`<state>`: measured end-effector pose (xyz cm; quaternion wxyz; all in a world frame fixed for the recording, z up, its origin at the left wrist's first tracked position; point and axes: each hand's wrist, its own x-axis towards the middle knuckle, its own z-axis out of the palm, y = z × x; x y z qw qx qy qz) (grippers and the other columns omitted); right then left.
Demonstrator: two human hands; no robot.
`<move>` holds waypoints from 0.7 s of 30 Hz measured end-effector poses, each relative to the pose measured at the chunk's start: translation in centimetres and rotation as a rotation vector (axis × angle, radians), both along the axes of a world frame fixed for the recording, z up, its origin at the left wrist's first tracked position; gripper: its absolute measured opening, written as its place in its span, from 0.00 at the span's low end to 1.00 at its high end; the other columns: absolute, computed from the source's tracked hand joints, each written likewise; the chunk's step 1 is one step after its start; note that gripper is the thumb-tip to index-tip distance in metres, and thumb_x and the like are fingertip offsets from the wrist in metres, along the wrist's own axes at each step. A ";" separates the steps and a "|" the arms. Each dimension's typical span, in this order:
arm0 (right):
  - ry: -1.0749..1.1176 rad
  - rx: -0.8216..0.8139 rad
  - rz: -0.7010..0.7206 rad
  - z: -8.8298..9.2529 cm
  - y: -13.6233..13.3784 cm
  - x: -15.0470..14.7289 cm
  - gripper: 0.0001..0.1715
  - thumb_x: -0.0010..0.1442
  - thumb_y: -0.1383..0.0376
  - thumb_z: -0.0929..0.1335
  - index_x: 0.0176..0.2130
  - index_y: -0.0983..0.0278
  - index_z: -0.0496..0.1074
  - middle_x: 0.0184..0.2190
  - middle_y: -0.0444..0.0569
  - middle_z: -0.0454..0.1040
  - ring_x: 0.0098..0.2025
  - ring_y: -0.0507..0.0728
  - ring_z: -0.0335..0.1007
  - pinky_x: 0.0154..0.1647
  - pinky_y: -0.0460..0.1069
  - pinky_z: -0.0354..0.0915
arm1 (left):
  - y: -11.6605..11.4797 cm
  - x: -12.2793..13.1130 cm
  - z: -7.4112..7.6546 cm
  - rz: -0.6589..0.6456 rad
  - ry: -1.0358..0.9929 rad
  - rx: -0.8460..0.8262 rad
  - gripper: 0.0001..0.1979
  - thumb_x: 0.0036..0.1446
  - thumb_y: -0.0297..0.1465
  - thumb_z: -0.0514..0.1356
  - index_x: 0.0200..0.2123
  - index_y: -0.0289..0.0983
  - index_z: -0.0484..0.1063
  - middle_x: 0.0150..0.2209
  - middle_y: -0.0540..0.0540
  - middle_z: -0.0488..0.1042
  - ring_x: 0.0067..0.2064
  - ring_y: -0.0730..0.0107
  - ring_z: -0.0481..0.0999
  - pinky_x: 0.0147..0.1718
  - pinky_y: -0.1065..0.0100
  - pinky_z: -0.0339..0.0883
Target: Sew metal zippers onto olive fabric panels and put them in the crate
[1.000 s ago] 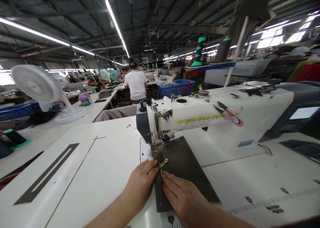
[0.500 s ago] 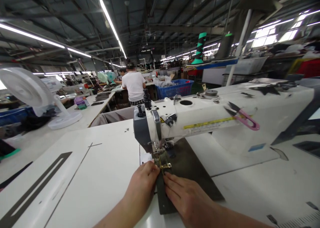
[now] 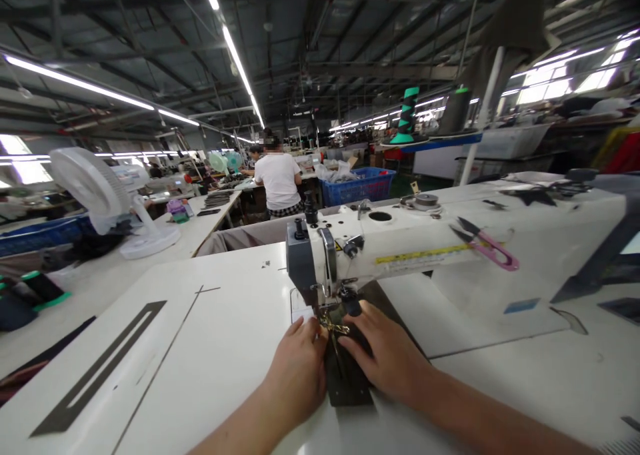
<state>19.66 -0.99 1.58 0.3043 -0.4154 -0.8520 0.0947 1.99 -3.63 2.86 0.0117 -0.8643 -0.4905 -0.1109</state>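
Observation:
A dark olive fabric piece [image 3: 350, 388] lies under the needle area of a white sewing machine [image 3: 415, 242]. On the fabric, just in front of the presser foot, sits a gold-coloured metal piece [image 3: 336, 326]. My left hand [image 3: 303, 362] is closed at the fabric's left edge, fingers curled by the metal piece; its thumb is mostly hidden. To the right, my right hand [image 3: 387, 348] rests over the fabric with thumb and fingers apart. Its fingertips are close to the metal piece and a black machine part [image 3: 351, 300]. A small white paper [image 3: 301, 308] lies left of the needle.
A slotted dark strip [image 3: 100, 368] lies on the left of the white table [image 3: 220, 348]. Pink-handled snips [image 3: 487, 245] rest against the machine arm. A white fan [image 3: 95, 188], thread spools [image 3: 43, 288], a blue basket [image 3: 370, 185] and a person in white [image 3: 277, 182] are farther off.
My right hand has moved forward along the fabric, and its thumb and fingers have spread. My left hand stays by the metal piece. The view has shifted slightly left and up.

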 end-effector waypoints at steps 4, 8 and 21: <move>-0.167 -0.030 -0.091 -0.7 2.7 -1.6 0.08 0.59 0.66 0.63 0.36 0.66 0.71 0.34 0.52 0.73 0.37 0.57 0.70 0.38 0.48 0.63 | -0.6 0.4 0.5 0.039 0.071 -0.033 0.22 0.44 0.23 0.53 0.46 0.30 0.66 0.44 0.37 0.68 0.48 0.56 0.67 0.56 0.53 0.55; -0.166 -0.040 -0.130 -0.7 3.3 -2.1 0.13 0.61 0.66 0.60 0.33 0.67 0.71 0.31 0.52 0.74 0.35 0.57 0.71 0.37 0.48 0.61 | -1.1 0.4 -0.1 0.048 0.086 -0.037 0.27 0.44 0.22 0.52 0.52 0.28 0.62 0.50 0.35 0.66 0.56 0.55 0.60 0.58 0.53 0.50; -0.064 -0.214 -0.412 -0.4 3.1 -3.8 0.11 0.57 0.62 0.63 0.31 0.65 0.71 0.32 0.51 0.75 0.39 0.59 0.70 0.40 0.49 0.58 | -0.9 0.2 -0.4 -0.003 0.095 -0.027 0.30 0.42 0.21 0.52 0.53 0.31 0.61 0.52 0.34 0.63 0.56 0.54 0.60 0.57 0.50 0.51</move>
